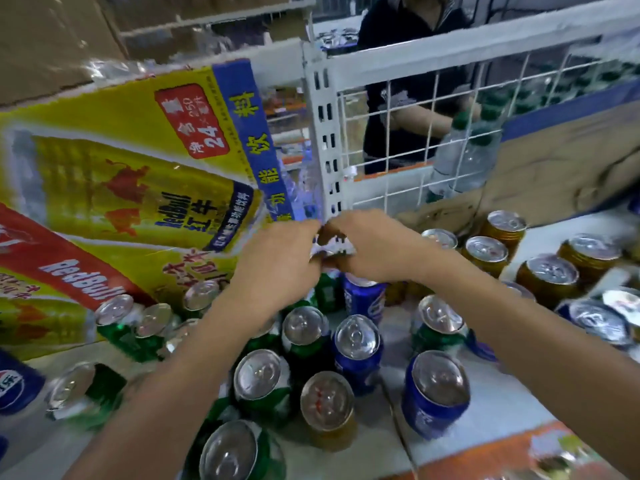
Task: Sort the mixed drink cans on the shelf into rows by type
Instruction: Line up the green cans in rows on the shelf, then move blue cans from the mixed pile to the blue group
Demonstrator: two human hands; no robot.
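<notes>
**A:** In the head view, what are the hands doing?

**B:** The left hand (277,258) and the right hand (370,247) meet in the middle, a bit toward 12 o'clock. Both pinch a crumpled white scrap (332,245) with curled fingers. I can't tell what the scrap is.

**A:** Where are the drink cans (304,327)?

**B:** They stand all mixed up on the white shelf (491,414). They are under and around the arms, from 9 o'clock round to 3 o'clock. A big yellow box (138,168) sits at 10 o'clock.

**A:** What could go wrong?

**B:** The arms hang just over the can tops. The cans stand very close together. If an arm drops or swings, I think it could tip a few at once. The green can (235,452) at 6 o'clock is near the front edge, so a bump might send it off.

**A:** How many are there?

**B:** I count at least eight green cans (114,317), mostly from 6 to 9 o'clock. The arms hide some. Three blue cans (436,386) stand from the middle to 5 o'clock, and one more at 3 o'clock looks blue. For gold cans (550,275), I see at least four in a bunch at 2 o'clock and one alone at 6 o'clock.
</notes>
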